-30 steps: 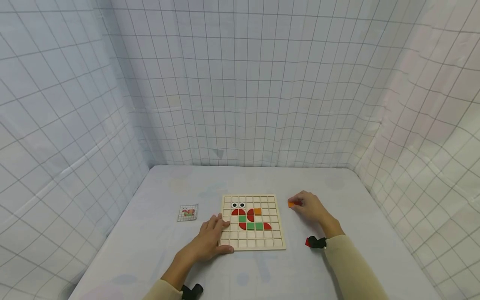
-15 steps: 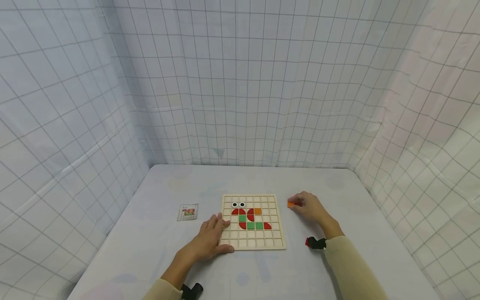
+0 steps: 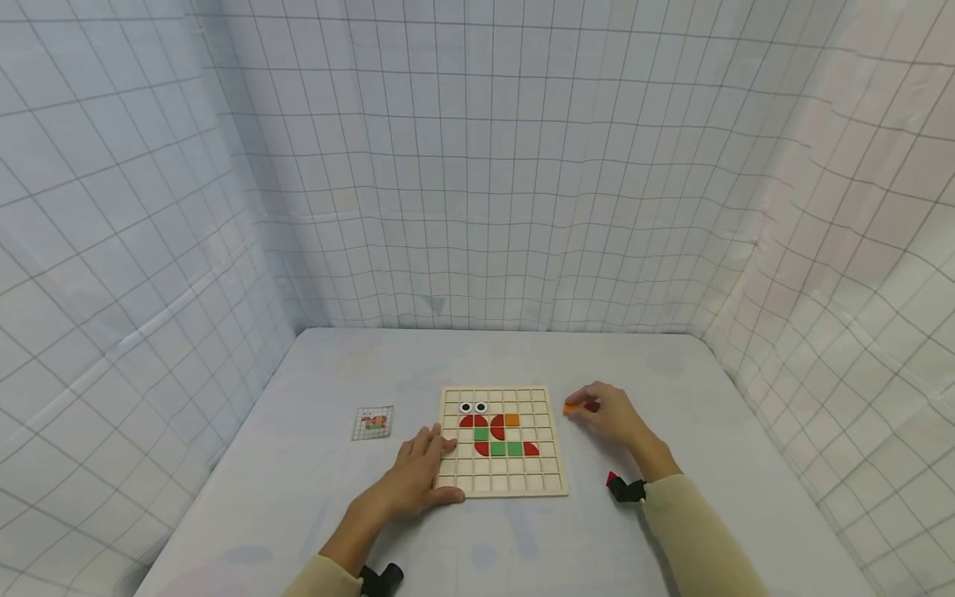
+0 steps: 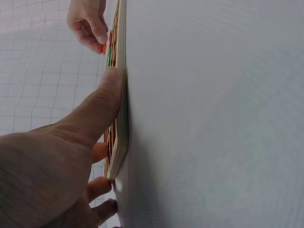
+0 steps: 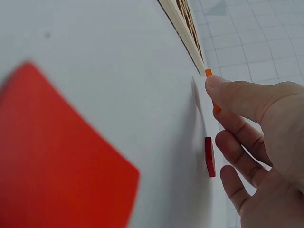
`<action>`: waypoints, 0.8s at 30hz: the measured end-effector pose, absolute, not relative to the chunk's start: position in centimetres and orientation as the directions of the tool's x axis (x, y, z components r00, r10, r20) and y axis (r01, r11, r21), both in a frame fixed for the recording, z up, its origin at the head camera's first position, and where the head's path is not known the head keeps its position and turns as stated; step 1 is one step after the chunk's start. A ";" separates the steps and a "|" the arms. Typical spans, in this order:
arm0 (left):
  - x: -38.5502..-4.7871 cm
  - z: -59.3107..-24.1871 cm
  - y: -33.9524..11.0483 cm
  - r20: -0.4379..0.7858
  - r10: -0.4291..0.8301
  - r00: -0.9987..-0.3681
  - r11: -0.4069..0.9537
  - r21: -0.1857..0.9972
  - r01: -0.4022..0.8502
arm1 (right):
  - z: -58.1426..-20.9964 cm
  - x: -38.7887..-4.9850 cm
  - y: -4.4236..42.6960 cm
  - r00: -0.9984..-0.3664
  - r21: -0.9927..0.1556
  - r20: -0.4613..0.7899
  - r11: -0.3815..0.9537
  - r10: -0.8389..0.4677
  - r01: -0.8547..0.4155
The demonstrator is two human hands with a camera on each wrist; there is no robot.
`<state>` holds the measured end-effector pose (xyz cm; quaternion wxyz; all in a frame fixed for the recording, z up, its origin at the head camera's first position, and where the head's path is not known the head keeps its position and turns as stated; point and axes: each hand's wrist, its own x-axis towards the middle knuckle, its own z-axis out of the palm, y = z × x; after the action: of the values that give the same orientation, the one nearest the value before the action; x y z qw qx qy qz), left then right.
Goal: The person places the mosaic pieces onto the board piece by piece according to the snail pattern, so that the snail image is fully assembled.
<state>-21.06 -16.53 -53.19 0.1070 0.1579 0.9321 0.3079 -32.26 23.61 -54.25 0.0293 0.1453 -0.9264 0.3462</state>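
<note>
A wooden grid board (image 3: 504, 485) lies on the table with red, green and orange flat tiles in its cells. Two round eye tiles (image 3: 473, 407) sit near its top left. My left hand (image 3: 414, 477) rests on the board's left side, fingers spread, its thumb (image 4: 90, 111) along the front edge. Right of the board, my right hand (image 3: 610, 414) pinches an orange tile (image 5: 212, 90) between thumb and fingers, above the table; its full shape is hidden. A dark red tile (image 5: 210, 157) stays on the table below those fingers.
A small picture card (image 3: 373, 423) with a similar coloured pattern lies left of the board. Another red tile (image 5: 66, 161) is close to the right wrist camera. White grid-lined curtains (image 3: 492, 207) surround the table's back and sides.
My right hand has lifted the orange tile and shifted slightly left, towards the board. The left hand keeps its place.
</note>
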 end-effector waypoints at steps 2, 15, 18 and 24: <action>-21.0 -53.1 -16.5 -0.102 0.361 -0.927 0.759 0.610 0.229 | -54.1 -32.1 23.3 -0.957 -0.636 0.143 0.718 -0.251 -0.283; -21.0 -53.1 -16.5 -0.103 0.354 -0.930 0.760 0.611 0.222 | -53.3 -30.8 21.4 -0.942 -0.649 0.103 0.696 -0.320 -0.307; -21.0 -53.2 -16.6 -0.094 0.362 -0.928 0.754 0.615 0.232 | -53.2 -30.6 20.9 -0.929 -0.644 0.114 0.686 -0.353 -0.339; -20.9 -53.2 -16.6 -0.090 0.367 -0.926 0.750 0.617 0.237 | -53.1 -30.3 20.0 -0.898 -0.625 0.144 0.665 -0.416 -0.409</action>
<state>-20.95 -16.62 -53.16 0.1032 0.1625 0.9297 0.3139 -30.30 20.02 -53.14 -0.0054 0.2262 -0.9124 0.3410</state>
